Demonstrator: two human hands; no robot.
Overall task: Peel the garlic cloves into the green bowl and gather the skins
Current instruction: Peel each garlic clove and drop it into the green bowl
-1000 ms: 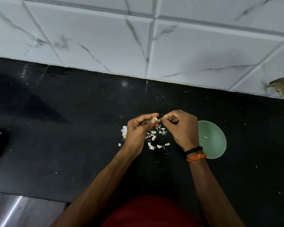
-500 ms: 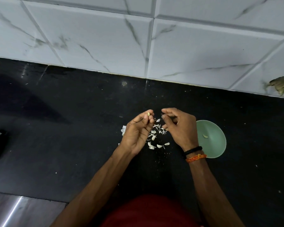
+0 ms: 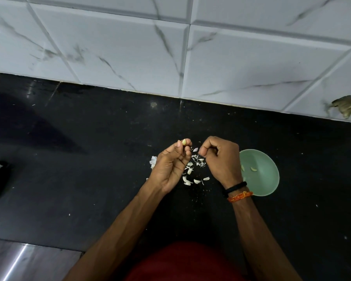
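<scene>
Head view, working rightward toward the green bowl (image 3: 265,185): well left of it, the left hand (image 3: 171,165) pinches a garlic clove (image 3: 184,142) between thumb and fingertips, raised above the black bench (image 3: 89,159). I judge the clove light, firm and a little slick once bare, best held at its ends so it does not squirt out. Between that hand and the bowl lie the skins (image 3: 194,169), papery scraps that would scatter at a breath. Just beside the bowl, the right hand (image 3: 221,159) has its grip curled tight, thumb to forefinger; whether it nips a shred of skin I cannot tell. Two peeled cloves (image 3: 253,169) lie inside the bowl.
</scene>
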